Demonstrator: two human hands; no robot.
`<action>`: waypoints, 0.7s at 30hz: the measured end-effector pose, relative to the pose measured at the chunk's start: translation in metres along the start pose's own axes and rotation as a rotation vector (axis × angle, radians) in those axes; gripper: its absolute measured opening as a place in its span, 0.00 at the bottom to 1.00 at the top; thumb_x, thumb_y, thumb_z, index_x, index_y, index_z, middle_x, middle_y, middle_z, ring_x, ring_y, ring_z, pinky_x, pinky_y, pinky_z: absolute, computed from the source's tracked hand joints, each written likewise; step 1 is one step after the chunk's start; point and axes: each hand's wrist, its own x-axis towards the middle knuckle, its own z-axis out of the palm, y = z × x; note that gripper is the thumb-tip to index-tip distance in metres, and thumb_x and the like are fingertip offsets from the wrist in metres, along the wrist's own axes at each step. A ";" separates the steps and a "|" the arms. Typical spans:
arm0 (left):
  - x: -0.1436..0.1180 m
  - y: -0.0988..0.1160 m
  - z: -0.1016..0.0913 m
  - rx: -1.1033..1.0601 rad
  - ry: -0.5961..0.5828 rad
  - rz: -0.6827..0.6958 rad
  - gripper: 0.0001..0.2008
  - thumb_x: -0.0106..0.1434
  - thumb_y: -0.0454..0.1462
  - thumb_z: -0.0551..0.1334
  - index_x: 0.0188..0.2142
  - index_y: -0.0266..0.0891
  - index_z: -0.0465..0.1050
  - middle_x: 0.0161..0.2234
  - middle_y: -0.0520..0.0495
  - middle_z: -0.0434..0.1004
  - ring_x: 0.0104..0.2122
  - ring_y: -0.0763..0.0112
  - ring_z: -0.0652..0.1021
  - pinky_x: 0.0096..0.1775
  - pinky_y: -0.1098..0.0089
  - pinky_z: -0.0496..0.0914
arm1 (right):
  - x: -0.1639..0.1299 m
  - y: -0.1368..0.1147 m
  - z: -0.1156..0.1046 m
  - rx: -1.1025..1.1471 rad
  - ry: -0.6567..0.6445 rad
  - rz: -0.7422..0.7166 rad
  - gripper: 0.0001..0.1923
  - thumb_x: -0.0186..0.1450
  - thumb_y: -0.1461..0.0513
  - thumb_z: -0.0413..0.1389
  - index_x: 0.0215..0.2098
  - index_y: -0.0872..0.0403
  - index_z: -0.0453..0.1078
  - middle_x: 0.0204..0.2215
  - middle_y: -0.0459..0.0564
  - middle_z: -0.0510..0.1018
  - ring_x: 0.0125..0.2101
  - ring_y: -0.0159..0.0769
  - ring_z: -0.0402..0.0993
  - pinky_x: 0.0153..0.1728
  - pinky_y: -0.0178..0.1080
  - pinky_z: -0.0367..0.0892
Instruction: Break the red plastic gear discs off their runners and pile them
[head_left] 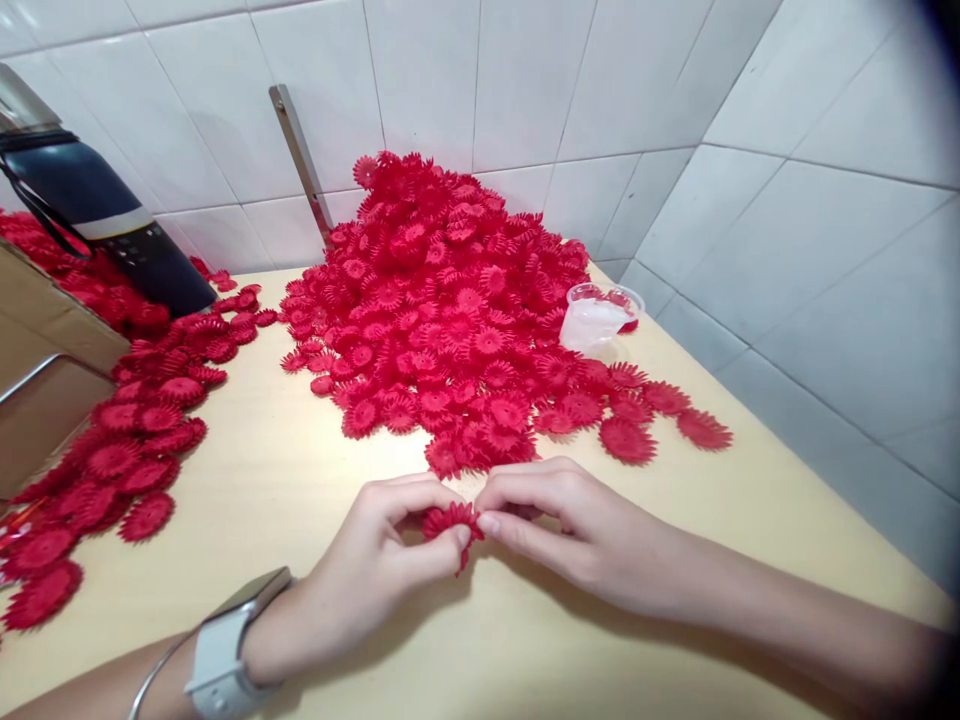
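Between my two hands, just above the pale table (315, 560), is a red toothed flower-like disc (448, 519). My left hand (394, 535), with a watch (236, 640) on its wrist, pinches the disc between thumb and fingers. From the other side my right hand (562, 520) has its thumb and forefinger closed on the disc's right edge. The fingers partly hide the disc. Right behind the hands rises a large heap of similar red discs (457, 320), which leans toward the tiled wall.
A clear plastic cup (592, 325) stands at the heap's right side. On the left are more red discs (150, 440), a dark blue bottle (112, 210) that looks tilted and a cardboard box (52, 330). A metal strip (300, 160) leans on the wall (540, 80).
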 end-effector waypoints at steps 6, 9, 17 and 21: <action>0.001 0.000 0.000 -0.001 -0.010 0.006 0.07 0.56 0.29 0.56 0.23 0.36 0.69 0.24 0.54 0.68 0.27 0.76 0.67 0.30 0.77 0.62 | 0.002 -0.001 0.005 -0.055 0.043 -0.022 0.10 0.56 0.72 0.48 0.20 0.58 0.66 0.17 0.44 0.66 0.19 0.27 0.61 0.21 0.29 0.56; 0.003 -0.002 0.001 -0.094 -0.022 -0.032 0.07 0.56 0.29 0.56 0.23 0.35 0.69 0.23 0.53 0.68 0.27 0.75 0.68 0.31 0.76 0.63 | 0.003 0.001 0.007 -0.030 0.083 0.044 0.10 0.55 0.72 0.49 0.18 0.58 0.64 0.15 0.42 0.63 0.18 0.26 0.56 0.18 0.29 0.53; 0.009 -0.003 0.007 -0.319 0.033 -0.134 0.04 0.53 0.33 0.61 0.28 0.33 0.72 0.24 0.50 0.71 0.25 0.75 0.70 0.30 0.73 0.65 | 0.005 0.000 0.005 0.233 0.185 0.163 0.01 0.56 0.66 0.53 0.28 0.57 0.66 0.23 0.45 0.70 0.23 0.28 0.65 0.22 0.30 0.60; 0.009 -0.003 0.005 -0.360 0.073 -0.143 0.07 0.51 0.33 0.64 0.32 0.35 0.73 0.27 0.49 0.74 0.28 0.71 0.73 0.33 0.71 0.68 | 0.006 0.002 -0.001 0.384 0.199 0.197 0.03 0.58 0.66 0.53 0.26 0.57 0.66 0.20 0.43 0.69 0.20 0.26 0.64 0.18 0.28 0.59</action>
